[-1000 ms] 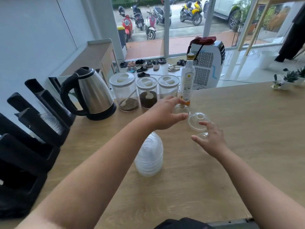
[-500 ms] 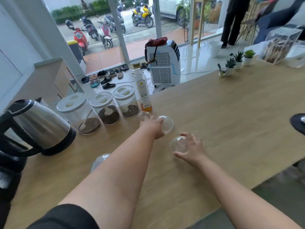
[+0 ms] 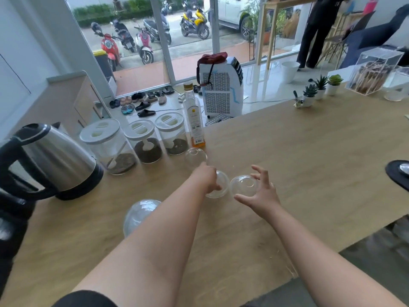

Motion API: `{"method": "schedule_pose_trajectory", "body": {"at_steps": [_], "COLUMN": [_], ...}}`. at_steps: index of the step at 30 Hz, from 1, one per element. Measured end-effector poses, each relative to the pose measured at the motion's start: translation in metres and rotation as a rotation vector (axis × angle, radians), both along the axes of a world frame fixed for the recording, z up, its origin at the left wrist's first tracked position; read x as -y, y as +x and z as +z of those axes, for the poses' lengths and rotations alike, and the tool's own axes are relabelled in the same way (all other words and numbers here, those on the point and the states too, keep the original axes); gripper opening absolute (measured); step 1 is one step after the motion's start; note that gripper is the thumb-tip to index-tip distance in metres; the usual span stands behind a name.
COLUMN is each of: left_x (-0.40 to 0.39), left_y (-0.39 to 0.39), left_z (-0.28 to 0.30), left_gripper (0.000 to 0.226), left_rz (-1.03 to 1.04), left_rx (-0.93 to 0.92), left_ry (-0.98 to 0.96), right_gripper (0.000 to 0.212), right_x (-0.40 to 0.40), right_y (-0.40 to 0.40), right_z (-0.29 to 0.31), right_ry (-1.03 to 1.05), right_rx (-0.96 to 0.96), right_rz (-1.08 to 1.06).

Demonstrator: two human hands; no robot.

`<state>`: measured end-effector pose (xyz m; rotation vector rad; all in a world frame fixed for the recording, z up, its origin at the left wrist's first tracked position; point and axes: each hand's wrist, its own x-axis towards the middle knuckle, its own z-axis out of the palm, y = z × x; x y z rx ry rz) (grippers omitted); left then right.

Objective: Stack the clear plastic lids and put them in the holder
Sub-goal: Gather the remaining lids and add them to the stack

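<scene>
Gripping one clear domed plastic lid (image 3: 218,187) on the wooden counter (image 3: 309,162) is the left hand (image 3: 208,177); the right hand (image 3: 262,192) is spreading open fingers around another lid (image 3: 243,185). Bottle label text is unreadable.

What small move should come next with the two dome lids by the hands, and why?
Probably close the right hand on the lid beside it and set it over the lid under the left hand. The two lids sit side by side, unstacked, and the right fingers are spread open.
</scene>
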<state>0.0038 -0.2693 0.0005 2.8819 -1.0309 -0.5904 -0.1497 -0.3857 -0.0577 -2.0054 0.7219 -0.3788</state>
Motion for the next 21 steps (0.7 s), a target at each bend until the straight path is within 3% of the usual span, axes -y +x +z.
{"method": "schedule_pose_trajectory", "body": {"at_steps": [5, 13, 21], "left_x": [-0.013, -0.032, -0.114], "left_y": [-0.01, 0.004, 0.005], "left_z": [0.003, 0.078, 0.134], "left_gripper": [0.042, 0.034, 0.02], "left_rz": [0.006, 0.025, 0.052], "left_rx": [-0.015, 0.107, 0.071], "left_ry": [-0.06, -0.226, -0.27], "right_gripper": [0.095, 0.091, 0.091], "right_x": [-0.005, -0.007, -0.046], "right_y": [0.008, 0.015, 0.032], "right_z": [0.008, 0.043, 0.086], "right_ry": [0.003, 0.035, 0.05], "right_rx": [0.064, 0.253, 0.377], "right_rz": [0.015, 0.047, 0.278]}}
